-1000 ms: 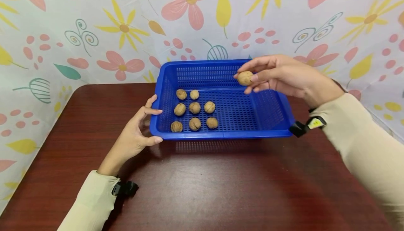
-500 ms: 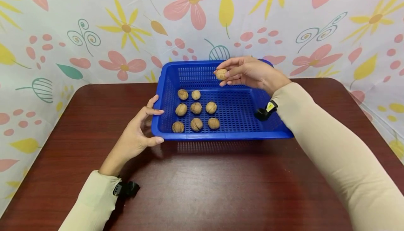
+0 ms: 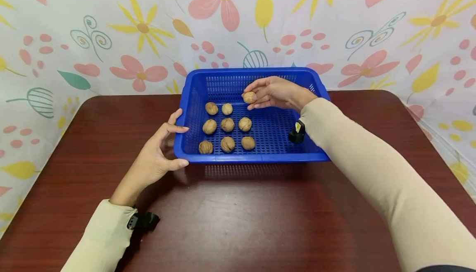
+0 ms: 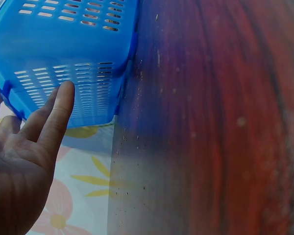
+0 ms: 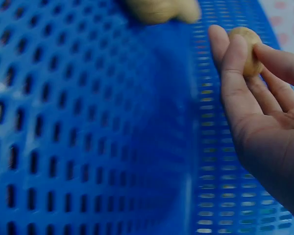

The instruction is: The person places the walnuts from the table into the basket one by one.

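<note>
In the head view, several walnuts (image 3: pixel 227 125) lie in rows on the floor of a blue plastic basket (image 3: pixel 293 157): two in the back row, three in the middle, three in front. My right hand (image 3: pixel 277 93) pinches another walnut (image 3: pixel 248 97) between thumb and fingertips, over the basket to the right of the back row. The right wrist view shows this held walnut (image 5: pixel 247 51) apart from the basket floor. My left hand (image 3: pixel 152 156) rests at the basket's left end, fingers at the rim and thumb near the front corner. Fairly straight fingers (image 4: pixel 61 110) lie against its outer wall.
The basket stands at the back of a dark red-brown wooden table (image 3: pixel 230 214), close to a flower-printed cloth (image 3: pixel 156 40). Black straps (image 3: pixel 143 221) circle both wrists over the sleeves. Two walnuts (image 5: pixel 159 10) look blurred at the top of the right wrist view.
My right hand has carried its walnut leftward across the basket, then lowered it toward the open spot beside the back row. The left hand stays at the basket's left end.
</note>
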### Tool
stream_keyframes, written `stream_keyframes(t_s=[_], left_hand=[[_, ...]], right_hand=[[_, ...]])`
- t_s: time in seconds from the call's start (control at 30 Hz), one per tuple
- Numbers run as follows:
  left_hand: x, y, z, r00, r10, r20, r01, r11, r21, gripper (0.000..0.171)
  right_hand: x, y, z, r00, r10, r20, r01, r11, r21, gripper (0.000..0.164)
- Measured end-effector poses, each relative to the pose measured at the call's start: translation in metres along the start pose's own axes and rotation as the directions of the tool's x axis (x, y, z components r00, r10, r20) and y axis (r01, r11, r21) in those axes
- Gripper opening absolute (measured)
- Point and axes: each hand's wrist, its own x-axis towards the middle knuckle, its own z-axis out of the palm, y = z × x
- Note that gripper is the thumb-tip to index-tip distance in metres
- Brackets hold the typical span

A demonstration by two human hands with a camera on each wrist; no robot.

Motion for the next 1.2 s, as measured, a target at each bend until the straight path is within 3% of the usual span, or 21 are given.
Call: stream_keyframes(t_s=[0.5,1.2], left_hand=[[0.001,0.0,-0.002,1.0,0.001,-0.003,-0.001,1.0,0.018,0.065],[0.001,-0.003,0.001,1.0,0.012,-0.003,-0.012,1.0,-0.012,0.067]], right_hand=[[0.016,0.016,0.011,0.997,0.069,-0.021,-0.071,0.989,-0.129,0.041],[0.021,0.02,0.016,0.999,0.038,-0.013,-0.039,0.986,-0.16,0.039]])
